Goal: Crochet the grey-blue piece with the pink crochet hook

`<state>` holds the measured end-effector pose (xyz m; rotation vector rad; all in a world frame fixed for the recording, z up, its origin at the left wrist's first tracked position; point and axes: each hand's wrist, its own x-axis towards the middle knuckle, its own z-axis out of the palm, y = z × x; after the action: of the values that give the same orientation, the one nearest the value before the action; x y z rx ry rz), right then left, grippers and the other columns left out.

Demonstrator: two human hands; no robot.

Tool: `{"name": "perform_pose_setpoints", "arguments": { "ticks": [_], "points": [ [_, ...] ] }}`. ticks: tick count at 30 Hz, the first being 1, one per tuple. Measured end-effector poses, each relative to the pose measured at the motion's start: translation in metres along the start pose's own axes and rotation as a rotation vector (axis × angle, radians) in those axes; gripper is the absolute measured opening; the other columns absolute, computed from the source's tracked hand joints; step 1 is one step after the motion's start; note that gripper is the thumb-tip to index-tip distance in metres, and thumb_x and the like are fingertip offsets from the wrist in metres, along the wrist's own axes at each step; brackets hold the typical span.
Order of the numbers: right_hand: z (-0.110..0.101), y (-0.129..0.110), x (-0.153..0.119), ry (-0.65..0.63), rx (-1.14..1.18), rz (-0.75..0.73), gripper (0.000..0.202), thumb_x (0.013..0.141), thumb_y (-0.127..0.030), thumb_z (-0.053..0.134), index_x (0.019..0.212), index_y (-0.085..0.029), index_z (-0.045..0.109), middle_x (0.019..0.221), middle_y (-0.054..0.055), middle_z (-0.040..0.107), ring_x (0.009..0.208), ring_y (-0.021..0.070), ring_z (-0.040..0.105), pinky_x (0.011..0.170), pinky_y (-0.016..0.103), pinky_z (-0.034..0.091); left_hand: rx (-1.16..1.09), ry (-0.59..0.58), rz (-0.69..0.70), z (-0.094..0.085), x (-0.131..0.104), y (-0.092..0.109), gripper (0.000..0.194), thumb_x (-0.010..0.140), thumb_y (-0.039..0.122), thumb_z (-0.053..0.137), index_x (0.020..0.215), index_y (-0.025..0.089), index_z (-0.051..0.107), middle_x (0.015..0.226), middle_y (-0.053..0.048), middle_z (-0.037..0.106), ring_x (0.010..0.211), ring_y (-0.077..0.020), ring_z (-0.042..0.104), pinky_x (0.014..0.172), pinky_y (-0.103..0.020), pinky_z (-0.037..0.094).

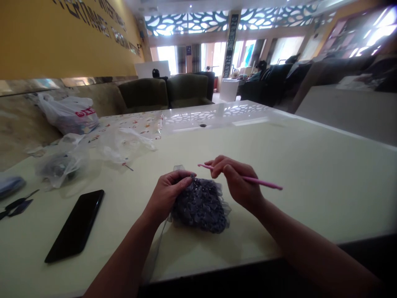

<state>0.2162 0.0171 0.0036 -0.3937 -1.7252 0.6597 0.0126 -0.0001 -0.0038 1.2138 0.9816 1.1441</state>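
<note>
Between my hands is a dark grey-blue crocheted piece (pixel 200 205) with sheer ruffled ribbon along its edges. My left hand (pixel 169 192) pinches its upper left edge between thumb and fingers. A pink crochet hook (pixel 259 181) is gripped in my right hand (pixel 240 178), its hooked tip pointing left, just above the piece and apart from it. A thin grey strand (pixel 161 236) runs down from the piece past my left wrist toward the table's front edge.
On the table (pixel 297 165) at left lie a black phone (pixel 76 225), dark scissors (pixel 17 205), clear plastic bags (pixel 62 165) and a small thin stick (pixel 127 166). A white carrier bag (pixel 72 114) stands farther back. Green armchairs (pixel 187 89) stand beyond the table.
</note>
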Motion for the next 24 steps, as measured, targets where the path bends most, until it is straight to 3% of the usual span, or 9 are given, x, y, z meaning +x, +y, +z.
{"name": "perform_pose_setpoints", "arguments": {
  "ticks": [6,24],
  "points": [
    [-0.0061,0.0043,0.0005,-0.117,0.107,0.119,0.034,0.102,-0.029,0.049,0.075,-0.017,0.065,0.070,0.001,0.059,0.075,0.0138,0.059,0.093,0.039,0.051,-0.034,-0.003,-0.008,-0.0029,0.0007,-0.0012,0.022,0.077,0.034,0.080,0.094,0.021,0.079,0.093,-0.004,0.076,0.084,-0.0146,0.065,0.080,-0.026,0.048],
    [-0.0040,0.0009,-0.0010,-0.164,0.100,0.195,0.036,0.102,-0.035,0.048,0.077,-0.017,0.066,0.071,0.002,0.060,0.081,0.0144,0.060,0.077,0.029,0.052,0.111,-0.041,0.047,-0.0002,-0.0031,0.0030,0.022,0.083,0.038,0.074,0.097,0.022,0.080,0.099,-0.005,0.078,0.093,-0.0189,0.065,0.085,-0.029,0.046]
  ]
}}
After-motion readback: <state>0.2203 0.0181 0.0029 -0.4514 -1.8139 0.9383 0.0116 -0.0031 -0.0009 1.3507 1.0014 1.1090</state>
